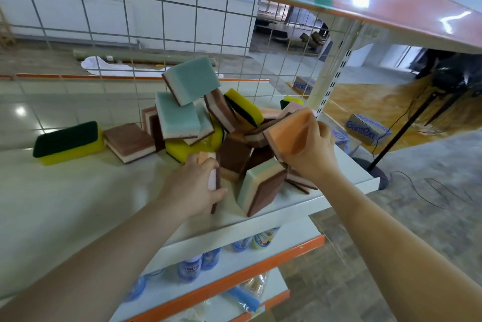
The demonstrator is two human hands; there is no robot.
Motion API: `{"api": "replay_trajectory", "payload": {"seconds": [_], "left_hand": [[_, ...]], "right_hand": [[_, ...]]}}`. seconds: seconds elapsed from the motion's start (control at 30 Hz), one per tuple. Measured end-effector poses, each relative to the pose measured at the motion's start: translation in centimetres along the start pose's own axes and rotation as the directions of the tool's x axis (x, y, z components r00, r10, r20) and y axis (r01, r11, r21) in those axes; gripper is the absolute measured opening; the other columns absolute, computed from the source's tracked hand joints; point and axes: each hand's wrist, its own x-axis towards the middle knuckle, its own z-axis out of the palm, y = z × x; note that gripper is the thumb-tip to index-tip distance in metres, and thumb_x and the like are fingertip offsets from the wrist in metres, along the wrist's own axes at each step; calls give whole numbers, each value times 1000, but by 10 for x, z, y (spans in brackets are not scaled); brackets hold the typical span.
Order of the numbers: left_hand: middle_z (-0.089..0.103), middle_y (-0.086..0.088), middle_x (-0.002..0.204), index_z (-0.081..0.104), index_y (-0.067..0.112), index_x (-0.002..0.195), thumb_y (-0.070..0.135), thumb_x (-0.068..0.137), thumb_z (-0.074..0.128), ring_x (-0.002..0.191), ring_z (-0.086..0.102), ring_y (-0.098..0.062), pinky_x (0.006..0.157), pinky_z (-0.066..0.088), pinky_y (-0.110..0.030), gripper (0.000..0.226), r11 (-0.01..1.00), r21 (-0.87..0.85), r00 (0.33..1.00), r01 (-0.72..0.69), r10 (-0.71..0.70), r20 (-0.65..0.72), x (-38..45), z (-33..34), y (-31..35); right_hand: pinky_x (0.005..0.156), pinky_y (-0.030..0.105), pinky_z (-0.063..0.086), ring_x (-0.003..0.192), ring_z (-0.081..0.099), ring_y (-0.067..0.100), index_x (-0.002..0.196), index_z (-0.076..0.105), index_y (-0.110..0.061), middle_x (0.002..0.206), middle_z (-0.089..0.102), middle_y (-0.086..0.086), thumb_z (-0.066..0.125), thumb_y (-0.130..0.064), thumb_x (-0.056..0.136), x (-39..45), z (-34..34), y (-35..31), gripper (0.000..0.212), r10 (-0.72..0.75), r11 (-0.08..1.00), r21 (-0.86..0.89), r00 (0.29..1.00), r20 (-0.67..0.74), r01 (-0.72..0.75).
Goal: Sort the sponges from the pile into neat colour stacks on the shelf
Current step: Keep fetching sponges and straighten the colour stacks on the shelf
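Observation:
A jumbled pile of sponges point(208, 118) lies on the white shelf point(78, 204) against a wire grid back. The sponges are green, orange, yellow and brown-backed. My right hand point(310, 152) grips an orange sponge point(289, 134) at the pile's right side. Gripped upright in my left hand point(193, 188), at the pile's front, is an orange and white sponge with a brown back point(212, 178). A green sponge with a brown side point(260, 186) leans between my hands. Apart on the left lie a yellow sponge with a dark green top point(67, 143) and a brown-topped sponge point(129, 143).
The wire grid point(161, 34) closes the shelf's back. An orange-edged shelf point(391, 1) hangs overhead. A white upright post point(331, 81) stands at the right end. Bottles point(198, 264) stand on the shelf below. Cardboard boxes point(365, 128) and a dark stand base lie on the floor to the right.

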Motion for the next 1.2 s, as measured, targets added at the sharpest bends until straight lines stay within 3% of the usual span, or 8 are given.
{"api": "replay_trajectory", "payload": {"seconds": [0.37,0.63,0.8,1.2], "left_hand": [[55,-12,122,41,15,133,35,86,62,109,53,-29,84,44,-34,56,991,-100,995,86,-90,-37,-9,3,-5],[54,-9,124,41,15,136,27,89,59,110,53,-27,85,40,-32,52,990,-92,991,105,-112,-78,-22,-6,-18],[52,-6,126,42,18,135,27,88,61,112,51,-25,91,42,-34,51,983,-117,978,144,-160,-136,-33,-11,-22],[45,-5,135,44,17,136,27,91,57,117,48,-24,99,36,-30,48,970,-81,948,229,-241,-208,-76,-34,-50]], "right_hand": [[103,45,30,131,23,31,149,2,-19,145,21,12,74,-38,75,-2,3,-17,105,-61,998,-32,998,9,61],[105,41,27,132,23,31,150,2,-19,146,23,12,75,-33,75,-8,13,-44,106,-152,988,37,988,23,151],[108,49,26,135,19,33,149,0,-24,148,18,10,75,-37,73,-9,21,-57,108,-181,983,49,981,70,178],[111,42,20,138,15,29,150,-2,-21,149,15,10,73,-38,76,-28,43,-107,106,-294,955,84,943,157,284]]}}
